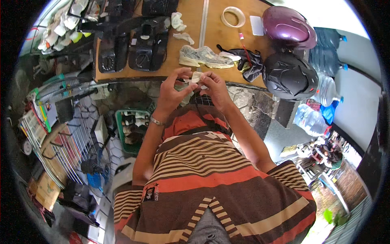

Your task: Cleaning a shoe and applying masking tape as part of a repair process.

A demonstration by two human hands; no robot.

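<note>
Just in front of the table edge, my right hand point(214, 88) pinches a small cream-coloured piece point(196, 77), whose kind I cannot make out, between thumb and fingertips. My left hand point(172, 90) is beside it, fingers curved and apart, with the thumb close to the piece. Something pale and thin hangs below and between the hands, partly hidden. Beyond them on the table lies a greyish shoe point(207, 57) with a cream sole, its toe to the right. Crumpled white paper point(178, 21) and a smaller scrap point(184, 38) are farther back.
The wooden table point(191, 11) holds black moulded objects point(148, 46), a tape roll point(233, 17), a white card point(256, 25), a dark pouch point(251, 65), a purple helmet point(289, 27) and a black helmet point(290, 76). A green crate point(120, 132), wire rack point(75, 142) and water bottles point(313, 120) flank me.
</note>
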